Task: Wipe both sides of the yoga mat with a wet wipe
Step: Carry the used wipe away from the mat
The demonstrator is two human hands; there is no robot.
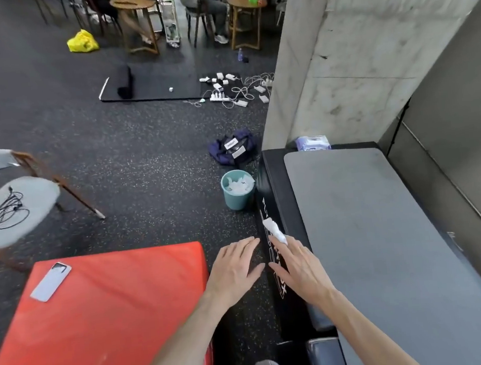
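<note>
A grey yoga mat (368, 229) lies flat on a black padded bench (282, 207) along the right wall. My right hand (299, 267) reaches over the bench's left edge, fingers nearly straight. A crumpled white wet wipe (274, 229) is pinched at its fingertips, pointing toward the bin. Just to its left, my left hand (235, 265) hovers above the dark floor with fingers straight and nothing in it. Neither hand touches the mat.
A teal bin (235, 201) with used wipes stands on the floor by the bench's corner. A wipe pack (313, 142) sits at the bench's far end. A red pad (113, 310) with a phone (50, 281), a chair (11, 208) and a dark bag (232, 151) are nearby.
</note>
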